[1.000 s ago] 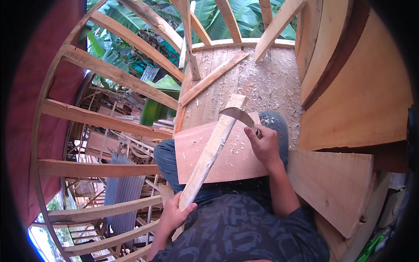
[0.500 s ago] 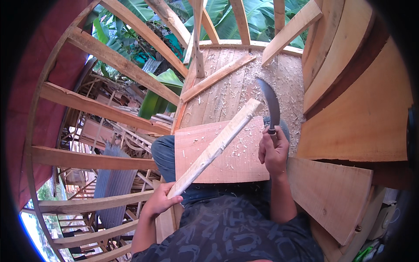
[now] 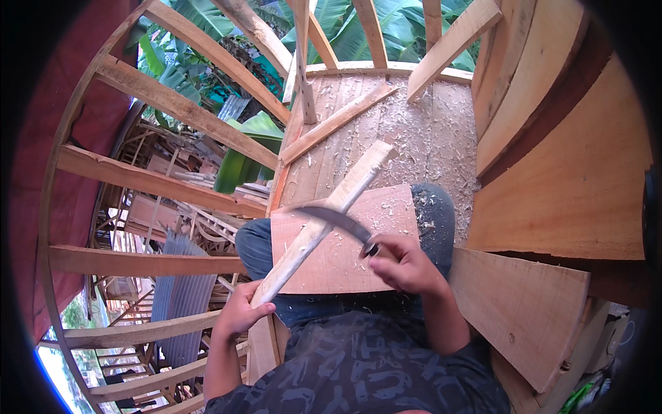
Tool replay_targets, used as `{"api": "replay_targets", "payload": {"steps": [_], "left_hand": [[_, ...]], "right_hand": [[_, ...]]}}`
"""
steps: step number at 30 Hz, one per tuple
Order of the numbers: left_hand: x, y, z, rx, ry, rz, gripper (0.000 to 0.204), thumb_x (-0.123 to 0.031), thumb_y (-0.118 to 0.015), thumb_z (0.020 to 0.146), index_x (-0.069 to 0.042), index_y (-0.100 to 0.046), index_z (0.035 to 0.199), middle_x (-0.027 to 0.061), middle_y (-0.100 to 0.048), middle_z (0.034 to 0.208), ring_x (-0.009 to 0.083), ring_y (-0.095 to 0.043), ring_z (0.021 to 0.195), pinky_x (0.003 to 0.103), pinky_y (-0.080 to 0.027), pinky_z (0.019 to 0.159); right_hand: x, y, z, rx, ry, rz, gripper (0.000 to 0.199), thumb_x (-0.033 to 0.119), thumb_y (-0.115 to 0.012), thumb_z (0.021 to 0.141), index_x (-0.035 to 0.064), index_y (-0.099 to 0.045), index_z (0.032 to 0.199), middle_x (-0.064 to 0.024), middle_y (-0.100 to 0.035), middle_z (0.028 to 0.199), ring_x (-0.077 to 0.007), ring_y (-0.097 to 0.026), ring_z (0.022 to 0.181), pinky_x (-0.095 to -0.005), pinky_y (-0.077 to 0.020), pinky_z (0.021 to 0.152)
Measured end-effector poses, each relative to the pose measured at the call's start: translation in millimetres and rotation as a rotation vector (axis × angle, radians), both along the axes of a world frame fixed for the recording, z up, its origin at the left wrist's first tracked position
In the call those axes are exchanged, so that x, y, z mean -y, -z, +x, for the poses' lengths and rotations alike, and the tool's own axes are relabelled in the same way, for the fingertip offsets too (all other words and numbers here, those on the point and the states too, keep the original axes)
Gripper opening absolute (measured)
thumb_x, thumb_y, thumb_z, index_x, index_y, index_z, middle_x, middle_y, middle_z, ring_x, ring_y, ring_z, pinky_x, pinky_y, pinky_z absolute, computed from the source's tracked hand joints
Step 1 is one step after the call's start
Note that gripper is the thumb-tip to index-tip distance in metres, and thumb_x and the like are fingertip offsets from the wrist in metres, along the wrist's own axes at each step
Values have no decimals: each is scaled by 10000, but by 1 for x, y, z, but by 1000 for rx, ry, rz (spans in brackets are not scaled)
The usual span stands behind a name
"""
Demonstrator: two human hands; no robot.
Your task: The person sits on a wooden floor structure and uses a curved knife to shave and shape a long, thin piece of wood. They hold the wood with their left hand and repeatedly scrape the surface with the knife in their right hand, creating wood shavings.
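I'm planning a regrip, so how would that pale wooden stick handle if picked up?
The stick is probably stiff: it looks straight, with the left hand gripping its lower end. It seems unlikely to roll freely, as its sides look flattened. It may be fairly light, being slim bare wood.

Left hand (image 3: pixel 241 312) grips pale wood strip (image 3: pixel 303 250); right hand (image 3: pixel 405 266) holds curved knife (image 3: pixel 349 225) across strip
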State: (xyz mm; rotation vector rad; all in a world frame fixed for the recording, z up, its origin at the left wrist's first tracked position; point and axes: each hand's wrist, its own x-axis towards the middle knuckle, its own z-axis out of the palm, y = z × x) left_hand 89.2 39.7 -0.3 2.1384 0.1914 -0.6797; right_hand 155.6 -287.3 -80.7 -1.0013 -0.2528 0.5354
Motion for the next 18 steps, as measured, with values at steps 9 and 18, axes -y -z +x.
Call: {"api": "replay_targets", "payload": {"steps": [9,18], "left_hand": [[-3,0,4,-12,17,4,602,-518,-705,717,21,-585,956,4,-534,737,92,-465,713,254,-403,645],[-7,8,12,-96,-58,-109,597,-521,-692,740,15,-589,981,-29,-509,712,61,-447,672,224,-380,599]], "right_hand": [[11,12,10,-10,298,-39,143,140,-540,930,1,-552,962,21,-445,502,-40,-365,367,-216,-272,336],[-7,29,4,251,421,-176,148,61,-599,880,7,-536,1003,31,-496,611,-31,-414,462,-190,-318,422]]}}
